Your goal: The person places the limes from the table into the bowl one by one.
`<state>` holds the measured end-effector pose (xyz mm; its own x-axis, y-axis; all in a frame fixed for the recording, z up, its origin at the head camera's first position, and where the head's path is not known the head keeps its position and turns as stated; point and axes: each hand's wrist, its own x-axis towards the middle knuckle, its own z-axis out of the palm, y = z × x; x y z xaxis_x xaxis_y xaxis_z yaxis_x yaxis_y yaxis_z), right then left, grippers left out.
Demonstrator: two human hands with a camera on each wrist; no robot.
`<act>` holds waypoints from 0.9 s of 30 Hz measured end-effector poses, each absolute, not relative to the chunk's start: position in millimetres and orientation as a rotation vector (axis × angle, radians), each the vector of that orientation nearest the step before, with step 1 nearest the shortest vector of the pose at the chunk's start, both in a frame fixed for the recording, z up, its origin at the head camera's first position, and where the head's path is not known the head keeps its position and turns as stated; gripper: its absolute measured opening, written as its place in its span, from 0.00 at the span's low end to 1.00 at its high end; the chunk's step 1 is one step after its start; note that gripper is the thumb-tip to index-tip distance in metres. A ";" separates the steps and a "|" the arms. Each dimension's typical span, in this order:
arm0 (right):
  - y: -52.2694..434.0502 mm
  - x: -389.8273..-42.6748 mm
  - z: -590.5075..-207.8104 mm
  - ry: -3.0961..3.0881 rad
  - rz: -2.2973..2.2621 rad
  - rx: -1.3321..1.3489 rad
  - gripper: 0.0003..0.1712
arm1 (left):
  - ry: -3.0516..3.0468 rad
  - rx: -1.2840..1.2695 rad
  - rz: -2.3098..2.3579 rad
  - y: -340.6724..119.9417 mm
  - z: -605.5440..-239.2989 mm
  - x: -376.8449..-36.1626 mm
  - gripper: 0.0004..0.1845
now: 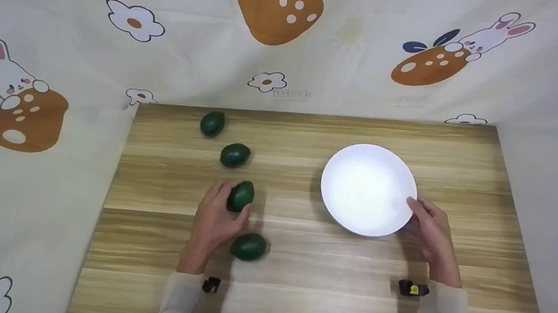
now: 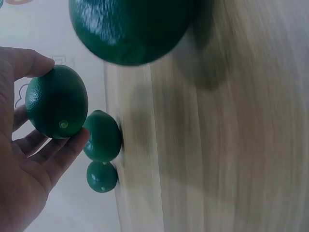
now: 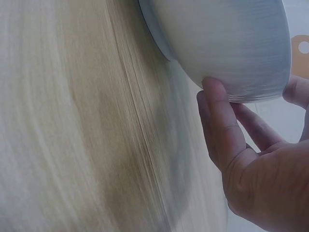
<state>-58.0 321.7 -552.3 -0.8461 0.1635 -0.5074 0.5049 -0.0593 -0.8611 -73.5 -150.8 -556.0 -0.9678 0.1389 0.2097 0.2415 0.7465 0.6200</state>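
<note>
My left hand [image 1: 212, 219] grips a dark green lime [image 1: 241, 196] between thumb and fingers. In the left wrist view the held lime [image 2: 57, 101] shows its stem end, raised off the wooden surface. A second lime [image 1: 249, 246] lies just below this hand, nearer to me. Beyond the hand, two more limes [image 1: 235, 155] [image 1: 212, 123] lie toward the back left. On the right, a round white bowl [image 1: 369, 189] sits on the table. My right hand [image 1: 429, 229] holds its right side, thumb over the rim and fingers [image 3: 224, 121] against the outer wall.
The wooden table [image 1: 295, 293] is backed by a pale curtain [image 1: 190, 64] printed with rabbits and flowers, which also hangs at both sides. Small dark wrist devices [image 1: 413, 289] show beside each sleeve.
</note>
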 end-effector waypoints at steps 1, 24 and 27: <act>321.9 -57.8 -552.6 1.960 -2.001 0.723 0.41 | -2.792 -0.313 -1.026 -149.1 -555.7 -74.1 0.27; 321.7 -56.9 -556.9 1.984 -2.031 0.715 0.41 | -2.725 -0.374 -1.247 -116.1 -565.9 -83.4 0.28; 319.5 -55.9 -558.8 1.980 -2.045 0.713 0.41 | -2.716 -0.384 -1.261 -110.7 -566.1 -83.6 0.28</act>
<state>-55.9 319.5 -558.8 -0.8617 0.1811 -0.4739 0.4679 -0.0774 -0.8804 -83.6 -110.7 -566.1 -0.9602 0.1772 0.2158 0.2792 0.6202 0.7331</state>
